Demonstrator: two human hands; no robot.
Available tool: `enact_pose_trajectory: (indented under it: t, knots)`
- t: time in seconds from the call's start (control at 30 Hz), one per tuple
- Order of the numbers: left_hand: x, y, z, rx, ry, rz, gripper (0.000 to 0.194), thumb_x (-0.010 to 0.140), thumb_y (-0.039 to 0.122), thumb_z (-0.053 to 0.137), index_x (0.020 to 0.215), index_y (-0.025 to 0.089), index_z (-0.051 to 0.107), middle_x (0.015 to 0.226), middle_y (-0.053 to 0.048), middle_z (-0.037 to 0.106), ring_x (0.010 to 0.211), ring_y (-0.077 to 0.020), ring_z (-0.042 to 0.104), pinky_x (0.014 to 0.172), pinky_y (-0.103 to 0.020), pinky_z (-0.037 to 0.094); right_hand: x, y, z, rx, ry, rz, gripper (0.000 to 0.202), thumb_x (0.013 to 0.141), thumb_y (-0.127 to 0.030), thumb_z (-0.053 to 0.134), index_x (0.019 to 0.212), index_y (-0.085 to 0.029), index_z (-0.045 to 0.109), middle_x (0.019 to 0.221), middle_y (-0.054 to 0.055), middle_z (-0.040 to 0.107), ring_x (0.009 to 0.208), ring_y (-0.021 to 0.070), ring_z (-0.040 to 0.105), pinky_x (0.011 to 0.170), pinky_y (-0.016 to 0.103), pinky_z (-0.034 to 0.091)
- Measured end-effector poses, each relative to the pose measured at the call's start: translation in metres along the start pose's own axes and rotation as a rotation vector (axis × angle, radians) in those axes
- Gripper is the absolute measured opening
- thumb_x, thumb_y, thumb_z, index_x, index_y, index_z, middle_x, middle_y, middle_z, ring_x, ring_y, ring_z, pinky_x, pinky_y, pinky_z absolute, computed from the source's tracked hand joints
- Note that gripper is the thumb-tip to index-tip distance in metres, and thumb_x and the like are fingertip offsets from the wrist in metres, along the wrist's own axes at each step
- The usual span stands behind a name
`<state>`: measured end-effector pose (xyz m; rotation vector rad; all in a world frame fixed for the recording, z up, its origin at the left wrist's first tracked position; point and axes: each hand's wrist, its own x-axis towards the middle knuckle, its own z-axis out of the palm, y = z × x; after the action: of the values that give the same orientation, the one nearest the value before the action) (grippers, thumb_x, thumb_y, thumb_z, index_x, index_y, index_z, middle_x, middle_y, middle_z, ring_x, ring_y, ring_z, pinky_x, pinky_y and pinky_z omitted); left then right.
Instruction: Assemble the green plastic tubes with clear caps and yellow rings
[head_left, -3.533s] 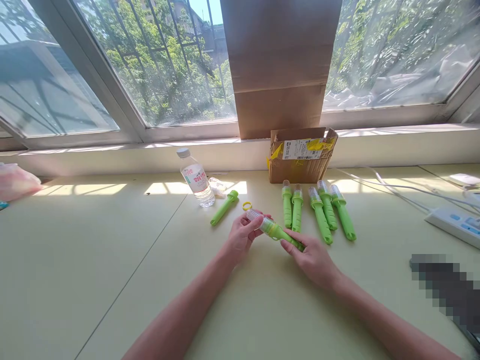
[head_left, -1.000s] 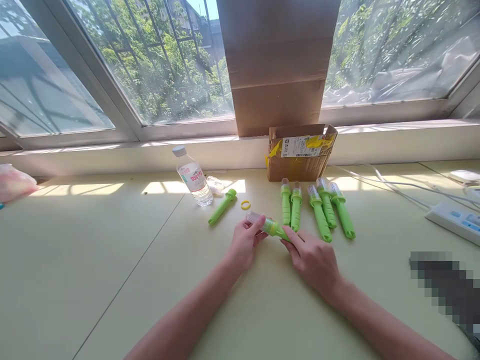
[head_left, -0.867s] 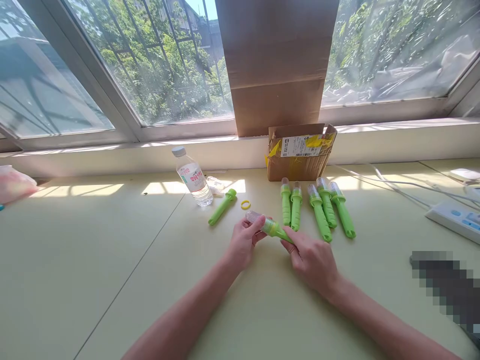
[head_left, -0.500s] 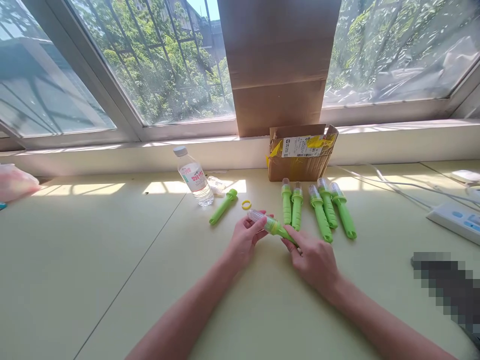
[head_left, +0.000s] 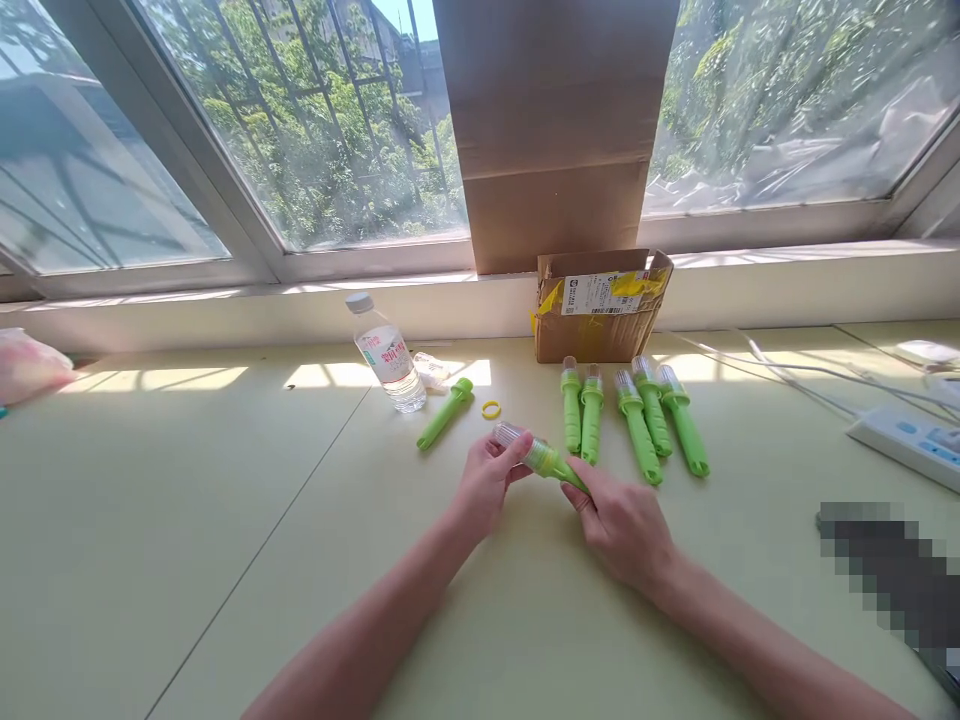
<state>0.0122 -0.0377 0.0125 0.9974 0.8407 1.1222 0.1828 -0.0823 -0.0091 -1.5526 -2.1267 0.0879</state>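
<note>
Between my two hands is a green light stick [head_left: 545, 462] with a clear ribbed cap, tilted above the table. My left hand [head_left: 487, 475] is closed with thumb and fingers round the clear cap. My right hand [head_left: 615, 505] grips the green handle, its lower end hidden in the fingers. Just beyond my left hand lies a small yellow ring [head_left: 491, 410]. A green handle [head_left: 445, 414] without a clear cap rests to its left. On the right, several similar capped light sticks [head_left: 640, 430] lie side by side on the table.
A water bottle [head_left: 390, 358] stands at the back left beside a crumpled white packet [head_left: 431, 372]. Near the windowsill is a cardboard box [head_left: 592, 335]. A power strip [head_left: 904, 440] with white cables lies at the right, behind a blurred dark object [head_left: 889, 565].
Both hands keep their hold on the light stick, with hardly any movement; the left fingers look slightly more closed round the cap. The whole view has shifted a little.
</note>
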Motion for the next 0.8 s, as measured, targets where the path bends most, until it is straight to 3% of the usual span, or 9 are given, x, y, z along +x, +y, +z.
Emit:
enact_pose_trajectory:
  t: [0.33, 0.67, 0.8]
  knots:
    - [-0.001, 0.011, -0.002, 0.046, -0.067, 0.028, 0.027, 0.074, 0.037, 0.067, 0.084, 0.013, 0.062, 0.086, -0.008, 0.067, 0.076, -0.0172, 0.061, 0.074, -0.032, 0.048, 0.007, 0.002, -0.016, 0.407, -0.180, 0.082, 0.038, 0.091, -0.041, 0.035, 0.120, -0.027, 0.055, 0.076, -0.002, 0.066, 0.066, 0.0156, 0.059, 0.060, 0.023, 0.041]
    - [-0.001, 0.021, -0.009, 0.058, -0.221, 0.019, 0.024, 0.077, 0.032, 0.065, 0.092, 0.015, 0.059, 0.102, -0.013, 0.066, 0.092, -0.0241, 0.062, 0.083, -0.038, 0.047, 0.011, 0.006, -0.020, 0.579, -0.208, 0.047, 0.040, 0.090, -0.041, 0.035, 0.121, -0.026, 0.056, 0.072, -0.004, 0.063, 0.069, 0.0165, 0.057, 0.061, 0.024, 0.044]
    - [0.003, 0.016, -0.011, 0.241, -0.182, 0.087, 0.026, 0.078, 0.035, 0.062, 0.095, 0.015, 0.058, 0.103, -0.013, 0.065, 0.094, -0.0245, 0.061, 0.083, -0.039, 0.048, 0.008, 0.005, -0.017, 0.585, -0.204, 0.084, 0.039, 0.090, -0.043, 0.035, 0.115, -0.024, 0.059, 0.071, -0.003, 0.061, 0.065, 0.0150, 0.055, 0.058, 0.023, 0.043]
